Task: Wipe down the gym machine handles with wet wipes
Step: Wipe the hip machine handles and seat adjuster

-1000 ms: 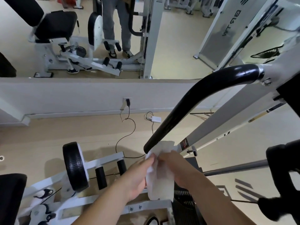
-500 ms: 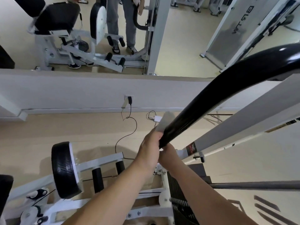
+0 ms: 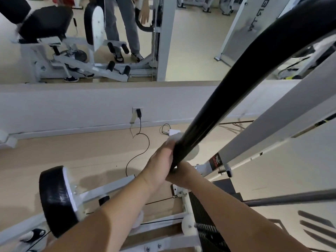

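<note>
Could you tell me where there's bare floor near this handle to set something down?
Bare floor lies between the baseboard and the black roller pad, and right of the white frame. Crowded below the handle's end: weight stack, frame bars.

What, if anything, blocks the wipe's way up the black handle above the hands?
Nothing visible. The left hand and right hand grip the lower end of the handle with the wipe round it; above them the handle runs bare to the picture's edge. The white frame bar lies beside it, apart.

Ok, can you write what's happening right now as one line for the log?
step: wipe handle | left hand: wraps wipe round handle | right hand: at handle's low end, grip hidden
</note>
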### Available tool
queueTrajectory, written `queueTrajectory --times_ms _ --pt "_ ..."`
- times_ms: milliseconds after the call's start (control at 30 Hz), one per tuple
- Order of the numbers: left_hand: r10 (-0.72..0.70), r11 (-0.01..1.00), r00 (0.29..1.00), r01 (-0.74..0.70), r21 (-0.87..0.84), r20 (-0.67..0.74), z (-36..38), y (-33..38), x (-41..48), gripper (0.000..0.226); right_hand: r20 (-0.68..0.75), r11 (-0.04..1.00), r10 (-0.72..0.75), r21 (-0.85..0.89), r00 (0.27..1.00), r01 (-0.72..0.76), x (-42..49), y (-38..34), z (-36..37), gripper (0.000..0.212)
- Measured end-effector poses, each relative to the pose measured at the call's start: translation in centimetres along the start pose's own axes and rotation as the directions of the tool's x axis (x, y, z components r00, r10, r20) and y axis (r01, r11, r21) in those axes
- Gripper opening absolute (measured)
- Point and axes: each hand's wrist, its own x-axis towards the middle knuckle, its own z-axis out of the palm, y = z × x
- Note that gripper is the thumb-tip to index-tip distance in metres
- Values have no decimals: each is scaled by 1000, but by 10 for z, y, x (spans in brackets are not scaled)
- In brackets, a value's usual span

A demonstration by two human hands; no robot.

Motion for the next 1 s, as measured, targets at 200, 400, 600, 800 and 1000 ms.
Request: queueTrajectory --times_ms 200,400,600,800,1000 --pt "-6 999 998 4 36 62 3 10 3 44 -48 920 40 -387 998 -55 6 70 3 51" --pt "175 980 983 -169 -104 54 10 -7 2 37 -146 831 -65 -556 987 -27 23 79 12 38" --pt "-17 998 999 20 -66 33 4 -25 13 46 -217 839 -11 -534 976 -109 38 77 10 22" --pt "284 955 953 -271 -123 105 16 14 10 54 -225 837 32 -526 974 -149 38 72 6 23" --pt "-67 995 997 65 -70 -27 0 -22 46 37 -218 862 178 -437 960 -259 44 67 -3 42"
